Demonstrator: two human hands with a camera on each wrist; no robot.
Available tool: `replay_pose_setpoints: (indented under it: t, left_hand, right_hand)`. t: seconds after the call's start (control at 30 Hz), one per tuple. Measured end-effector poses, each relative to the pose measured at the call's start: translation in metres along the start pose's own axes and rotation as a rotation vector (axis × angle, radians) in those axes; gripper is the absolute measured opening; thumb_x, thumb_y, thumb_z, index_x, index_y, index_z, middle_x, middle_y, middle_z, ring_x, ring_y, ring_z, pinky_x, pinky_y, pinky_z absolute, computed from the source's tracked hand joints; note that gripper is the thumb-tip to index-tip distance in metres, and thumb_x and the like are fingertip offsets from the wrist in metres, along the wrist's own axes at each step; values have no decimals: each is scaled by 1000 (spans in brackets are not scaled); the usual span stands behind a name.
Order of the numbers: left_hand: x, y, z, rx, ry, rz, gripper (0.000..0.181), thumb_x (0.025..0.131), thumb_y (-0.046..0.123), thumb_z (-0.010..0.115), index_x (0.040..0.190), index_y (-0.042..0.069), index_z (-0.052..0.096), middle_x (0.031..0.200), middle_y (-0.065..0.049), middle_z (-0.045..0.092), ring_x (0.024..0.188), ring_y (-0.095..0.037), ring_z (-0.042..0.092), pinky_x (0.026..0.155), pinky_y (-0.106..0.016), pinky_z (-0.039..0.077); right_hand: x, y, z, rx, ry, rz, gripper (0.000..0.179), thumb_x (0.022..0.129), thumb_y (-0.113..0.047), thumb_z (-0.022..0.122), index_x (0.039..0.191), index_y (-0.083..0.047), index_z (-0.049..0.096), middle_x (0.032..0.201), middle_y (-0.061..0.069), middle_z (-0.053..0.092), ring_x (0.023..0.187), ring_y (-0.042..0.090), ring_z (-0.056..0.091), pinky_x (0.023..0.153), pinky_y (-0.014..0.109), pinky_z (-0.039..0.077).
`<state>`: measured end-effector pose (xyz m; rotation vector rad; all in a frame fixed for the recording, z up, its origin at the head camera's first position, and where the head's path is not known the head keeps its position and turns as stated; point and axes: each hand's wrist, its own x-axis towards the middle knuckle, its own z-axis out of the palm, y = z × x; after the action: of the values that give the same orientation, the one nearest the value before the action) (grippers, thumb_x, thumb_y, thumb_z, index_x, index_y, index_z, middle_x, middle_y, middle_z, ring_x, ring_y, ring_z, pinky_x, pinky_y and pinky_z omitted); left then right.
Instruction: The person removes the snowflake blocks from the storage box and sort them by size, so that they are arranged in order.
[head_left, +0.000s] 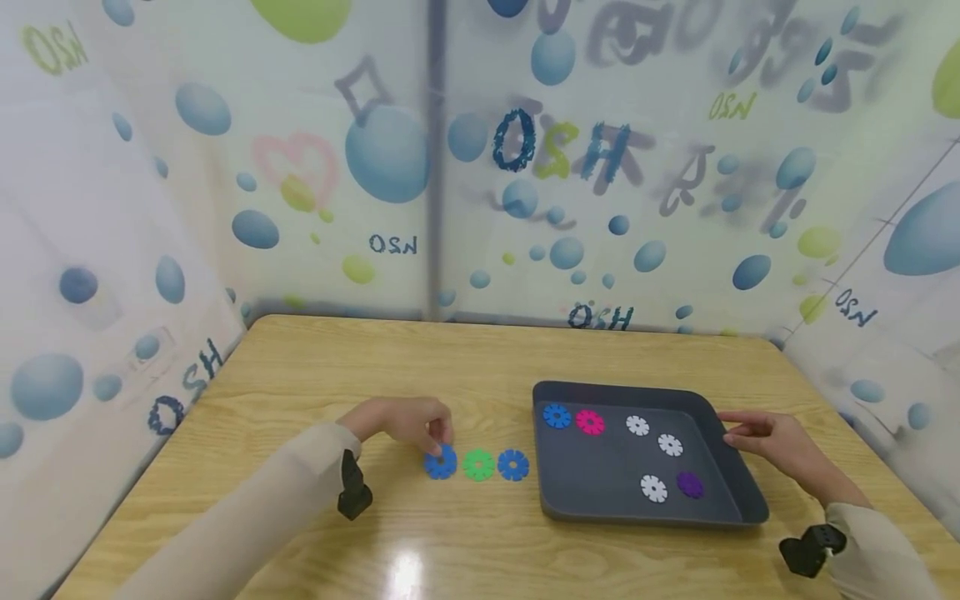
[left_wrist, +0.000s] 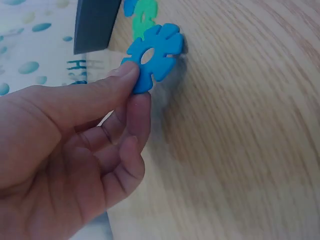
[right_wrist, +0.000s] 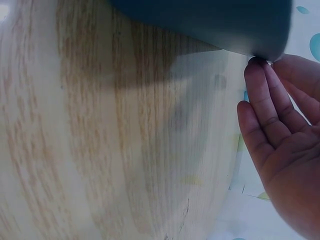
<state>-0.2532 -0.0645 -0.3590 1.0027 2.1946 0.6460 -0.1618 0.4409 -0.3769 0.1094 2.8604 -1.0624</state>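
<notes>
My left hand [head_left: 416, 423] pinches a blue snowflake disc [left_wrist: 170, 45] between thumb and fingers, low over the table. Its slotted petals and central hole show in the left wrist view. To its right on the wood lie a green snowflake disc [head_left: 478, 465] and another blue snowflake disc [head_left: 513, 465], in a row. My right hand [head_left: 776, 446] holds the right rim of a dark grey tray [head_left: 600, 512], thumb at the rim and fingers along the outer side. Inside the tray are a blue disc [head_left: 557, 416], a pink disc [head_left: 590, 422], a purple disc [head_left: 690, 485] and three white discs [head_left: 654, 488].
The wooden table [head_left: 337, 358] runs back to a patterned curtain [head_left: 480, 208] with bubble prints, which also hangs at both sides. The tray's raised walls stand just right of the row of discs.
</notes>
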Motion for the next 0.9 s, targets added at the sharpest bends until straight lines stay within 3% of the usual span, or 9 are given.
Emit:
replay_pose_setpoints:
  t: [0.27, 0.63, 0.9]
  left_hand:
    - [7, -12, 8, -18, 22, 20, 9, 82, -1, 63, 90, 1, 59, 84, -1, 56, 77, -9, 51, 70, -22, 43]
    - [9, -7, 8, -5, 24, -21, 9, 83, -1, 63, 91, 1, 59, 85, 0, 57, 80, -10, 52, 73, -23, 43]
    - [8, -10, 12, 14, 64, 5, 11, 81, -1, 65, 89, 1, 59, 83, 0, 56, 78, -9, 51, 71, -23, 43]
  right_hand:
    - [1, 1, 0, 8, -6, 10, 56, 86, -27, 64, 125, 9, 48, 95, 12, 65, 82, 14, 60, 74, 35, 50]
    - [0, -2, -3, -4, -12, 8, 55, 87, -26, 64, 125, 10, 48, 94, 12, 65, 82, 15, 60, 76, 41, 49]
    - [-2, -4, -1, -15, -4, -4, 56, 87, -29, 63, 125, 9, 48, 94, 12, 66, 82, 15, 61, 75, 39, 49]
